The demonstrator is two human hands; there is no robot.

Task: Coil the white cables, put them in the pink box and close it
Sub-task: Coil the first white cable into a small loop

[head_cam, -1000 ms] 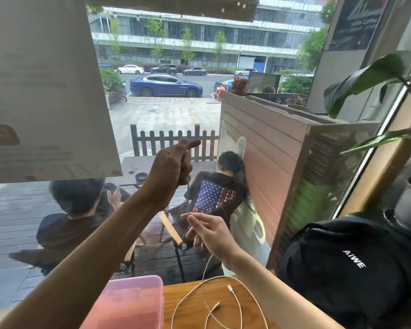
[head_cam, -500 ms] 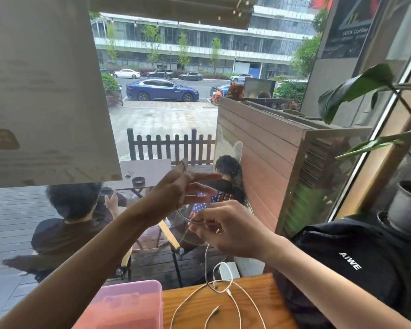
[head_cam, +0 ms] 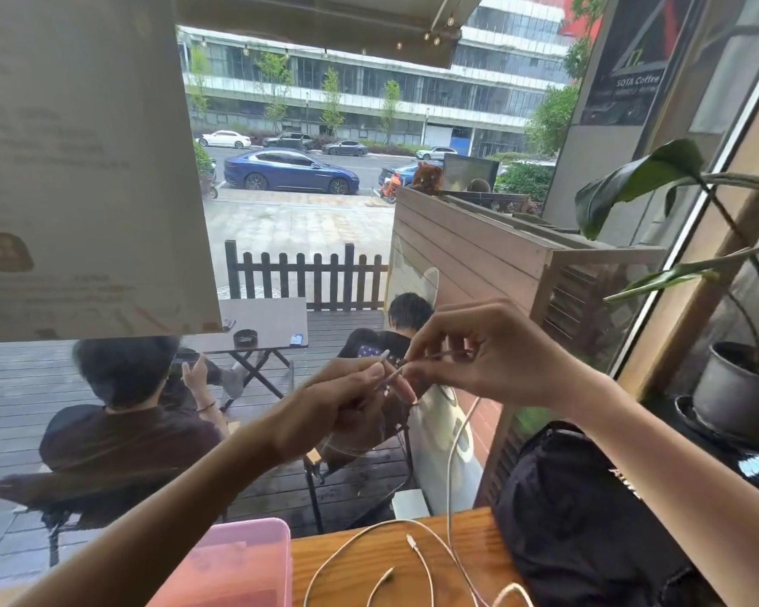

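Observation:
My left hand (head_cam: 347, 403) and my right hand (head_cam: 487, 352) are raised in front of the window, fingertips close together. Both pinch a thin white cable (head_cam: 452, 457) near its plug end, which sticks up between them. From the right hand the cable hangs down to the wooden table (head_cam: 334, 558). More white cable (head_cam: 417, 558) lies there in loose loops with plug ends showing. The pink box (head_cam: 242, 562) stands at the table's left with its translucent lid down; I cannot tell if it is latched.
A black backpack (head_cam: 588, 510) rests on the table at the right, next to the cables. A potted plant (head_cam: 737, 387) stands on the sill at the far right. The window glass is just beyond my hands; people sit outside.
My left hand has come down from its raised position and my right hand has risen to meet it. The view has tilted down, showing more of the table.

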